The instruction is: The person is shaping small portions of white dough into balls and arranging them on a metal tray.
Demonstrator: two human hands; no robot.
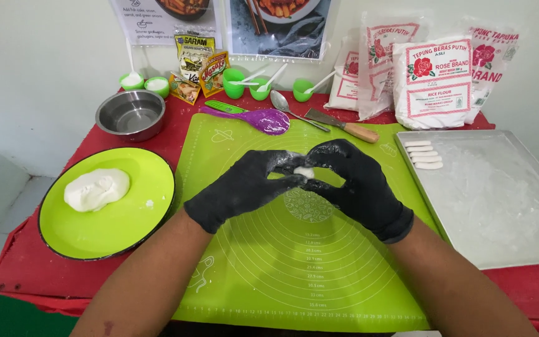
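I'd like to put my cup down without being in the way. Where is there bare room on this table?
The near half of the green mat, below the gloved left hand and right hand pinching a dough piece, is bare. So is most of the metal tray, beyond its four dough sticks. The back edge is crowded with cups, flour bags and utensils.

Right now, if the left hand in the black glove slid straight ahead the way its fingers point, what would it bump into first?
The left hand points up and right, so it would first meet the small white dough piece pinched between both hands, then the gloved right hand. Depth looks close, though one view cannot confirm it.
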